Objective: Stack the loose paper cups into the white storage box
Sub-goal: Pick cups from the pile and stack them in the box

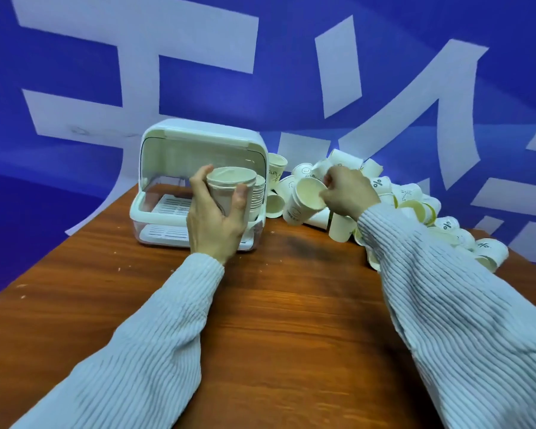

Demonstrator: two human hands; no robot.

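Centre frame: my left hand (215, 218) is gripping a nested cup stack (229, 190) before the open white storage box (198, 181). My right hand (347, 193) is pinching one cup (304, 201), loose cups (415, 205) lying right of centre.

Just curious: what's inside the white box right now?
Inside the box there is a slatted tray and a stack of cups at its right side. The left hand and its held cups cover the rest.
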